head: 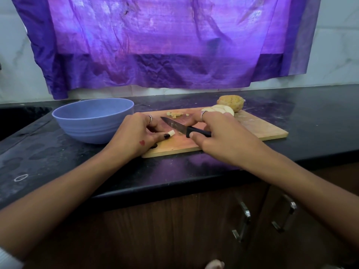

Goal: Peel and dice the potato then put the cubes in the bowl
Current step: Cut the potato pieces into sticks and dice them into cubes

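Observation:
A wooden cutting board (pixel 258 127) lies on the black counter. My right hand (pixel 221 134) grips a black-handled knife (pixel 182 129), its blade pointing left over the board. My left hand (pixel 136 133) pinches a small pale potato piece (pixel 171 133) right beside the blade. Several small potato cubes (pixel 174 113) lie at the board's far edge. Potato slices (pixel 223 109) are stacked at the far right of the board, with the remaining peeled potato chunk (pixel 231 102) behind them. A blue bowl (pixel 93 119) stands left of the board; its inside is hidden.
The black counter (pixel 58 164) ends in a front edge above brown cabinet doors with metal handles (pixel 244 220). A sink recess (pixel 17 119) sits at the far left. A purple cloth (pixel 155 45) hangs on the tiled wall behind.

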The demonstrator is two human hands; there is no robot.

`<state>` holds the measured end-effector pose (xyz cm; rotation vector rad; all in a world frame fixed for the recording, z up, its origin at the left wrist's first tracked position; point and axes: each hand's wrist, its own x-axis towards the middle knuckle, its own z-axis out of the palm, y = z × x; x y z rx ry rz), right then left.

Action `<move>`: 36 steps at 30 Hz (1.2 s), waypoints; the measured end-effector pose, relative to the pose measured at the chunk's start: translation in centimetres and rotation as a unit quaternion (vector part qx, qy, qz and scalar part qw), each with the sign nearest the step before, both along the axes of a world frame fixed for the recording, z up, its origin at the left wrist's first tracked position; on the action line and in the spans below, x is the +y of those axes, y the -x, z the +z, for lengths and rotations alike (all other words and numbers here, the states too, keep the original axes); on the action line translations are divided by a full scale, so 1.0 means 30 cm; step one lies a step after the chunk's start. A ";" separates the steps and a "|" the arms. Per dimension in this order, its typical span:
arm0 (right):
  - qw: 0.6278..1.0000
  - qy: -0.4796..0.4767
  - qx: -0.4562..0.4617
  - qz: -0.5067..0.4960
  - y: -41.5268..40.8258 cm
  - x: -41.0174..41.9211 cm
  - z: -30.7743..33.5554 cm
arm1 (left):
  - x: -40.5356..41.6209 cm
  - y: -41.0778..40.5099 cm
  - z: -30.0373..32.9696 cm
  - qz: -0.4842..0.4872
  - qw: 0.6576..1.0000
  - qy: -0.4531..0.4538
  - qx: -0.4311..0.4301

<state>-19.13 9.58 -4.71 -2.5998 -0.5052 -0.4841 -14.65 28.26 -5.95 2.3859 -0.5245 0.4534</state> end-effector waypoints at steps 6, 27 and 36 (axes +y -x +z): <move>1.000 0.013 -0.013 -0.007 -0.020 0.002 -0.025 | -0.002 -0.025 -0.009 0.019 0.999 -0.024 -0.039; 0.996 0.068 0.062 -0.001 -0.020 0.037 0.026 | -0.004 -0.029 -0.019 0.044 0.998 -0.022 -0.031; 0.999 0.015 -0.026 -0.032 0.021 0.042 0.004 | 0.000 -0.023 -0.012 0.039 0.999 -0.022 -0.011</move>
